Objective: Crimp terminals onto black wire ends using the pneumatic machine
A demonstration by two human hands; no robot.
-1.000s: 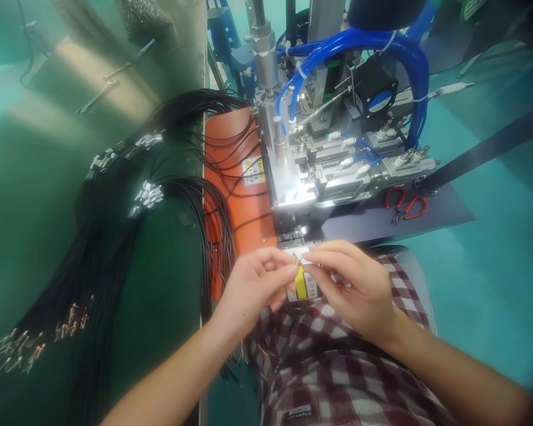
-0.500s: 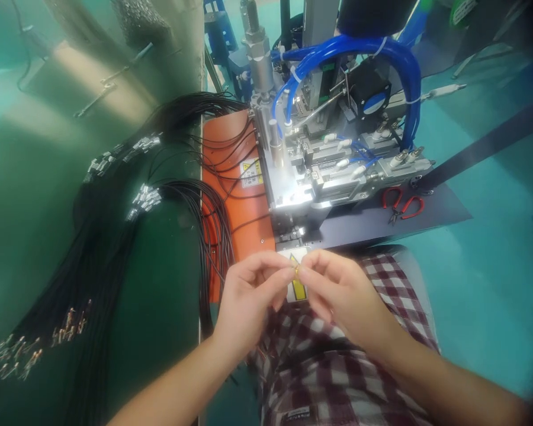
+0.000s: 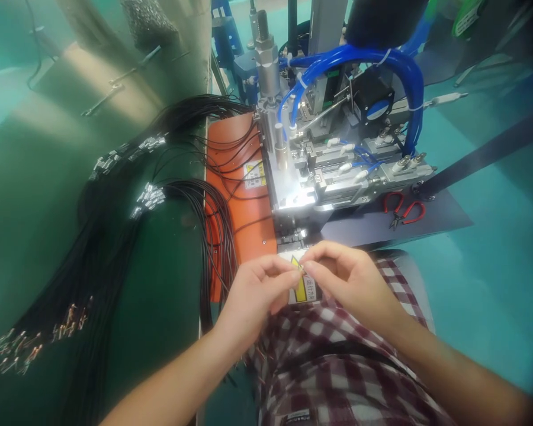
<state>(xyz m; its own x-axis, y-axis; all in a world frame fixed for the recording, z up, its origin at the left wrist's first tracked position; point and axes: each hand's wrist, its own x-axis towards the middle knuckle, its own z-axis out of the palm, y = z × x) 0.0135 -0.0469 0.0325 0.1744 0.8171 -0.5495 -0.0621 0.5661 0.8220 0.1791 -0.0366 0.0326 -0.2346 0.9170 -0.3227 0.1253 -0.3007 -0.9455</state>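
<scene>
My left hand and my right hand meet at the fingertips above my lap, both pinched closed. Something very small sits at the fingertips; it is too tiny to name, and I cannot make out which hand bears it. Just behind the fingers is a white label with a yellow arrow on the front of the machine. Left of the hands, an orange plate carries black cables that run over it toward the machine.
Bundles of black cable with silver ends and bare copper ends lie on the green table at left. Red-handled pliers rest on the dark base plate. Blue air hoses arch over the machine.
The right hand's fingertips have drawn slightly apart from the left's and lifted a little, uncovering more of the label. The whole view has shifted slightly.
</scene>
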